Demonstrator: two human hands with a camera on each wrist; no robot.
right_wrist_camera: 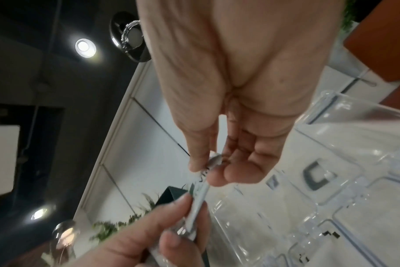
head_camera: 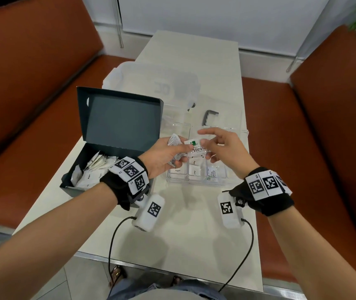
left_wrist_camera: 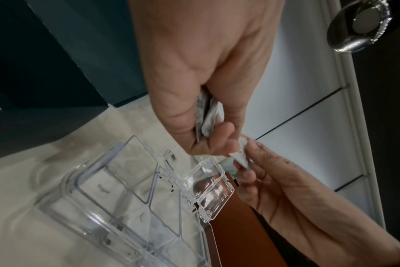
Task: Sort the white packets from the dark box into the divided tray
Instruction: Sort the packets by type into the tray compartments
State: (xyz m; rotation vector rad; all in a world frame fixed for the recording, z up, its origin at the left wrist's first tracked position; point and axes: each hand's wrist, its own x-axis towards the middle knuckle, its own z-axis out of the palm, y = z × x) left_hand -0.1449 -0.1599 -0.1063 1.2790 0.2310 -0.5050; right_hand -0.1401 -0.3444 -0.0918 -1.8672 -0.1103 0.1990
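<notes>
Pinching Stevia packet [head_camera: 197, 147], both hands, left hand [head_camera: 164, 155] hiding more packets, labels blurred

A table [head_camera: 194, 224] stands between two orange benches [head_camera: 32, 83]. A grey handle [head_camera: 210, 118] and plastic bag [head_camera: 151, 81] lie on it.

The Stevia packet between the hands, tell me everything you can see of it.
The Stevia packet is a small flat white sachet, seemingly paper, with black "Stevia" lettering and a green mark at its top. It is held in the air above the clear divided tray, roughly level. The right hand pinches one end; the left hand, gripping several other packets, touches the other end.
</notes>
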